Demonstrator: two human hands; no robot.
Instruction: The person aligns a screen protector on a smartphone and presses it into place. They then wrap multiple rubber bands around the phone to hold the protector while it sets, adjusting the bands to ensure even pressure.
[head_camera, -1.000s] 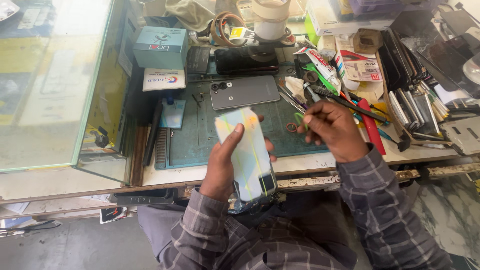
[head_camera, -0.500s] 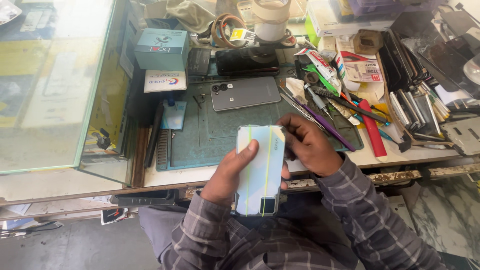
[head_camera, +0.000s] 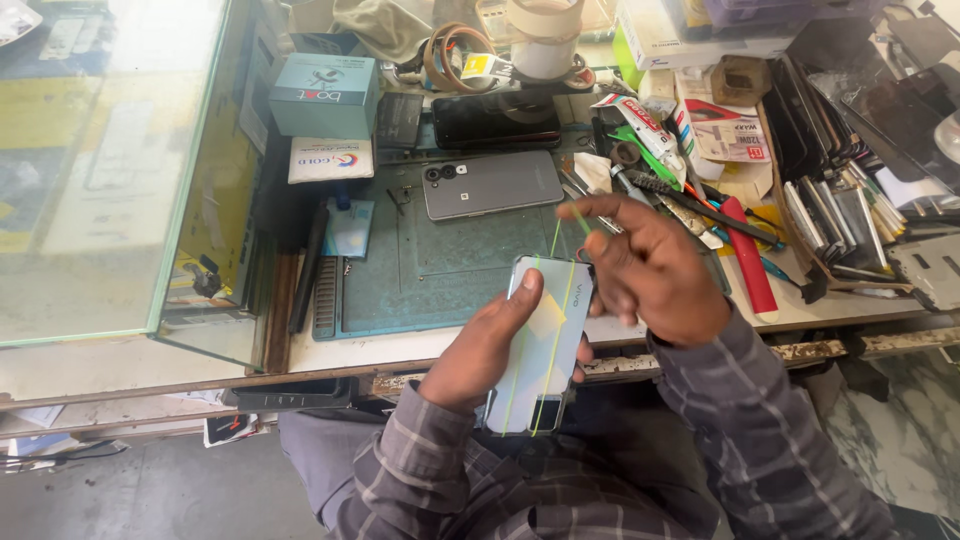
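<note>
The left hand (head_camera: 478, 352) cradles the phone (head_camera: 541, 345) from below so the right hand (head_camera: 650, 268), at its two o'clock, can pinch the green band (head_camera: 562, 300) taut.

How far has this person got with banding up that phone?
One greenish rubber band already runs the phone's length. The left hand holds the phone while the right hand stretches a second band over its top end. That band looks not fully seated yet.

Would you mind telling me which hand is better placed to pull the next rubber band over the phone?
The right hand: its fingers already stretch a green rubber band above the phone, while the left hand is occupied gripping it.
</note>
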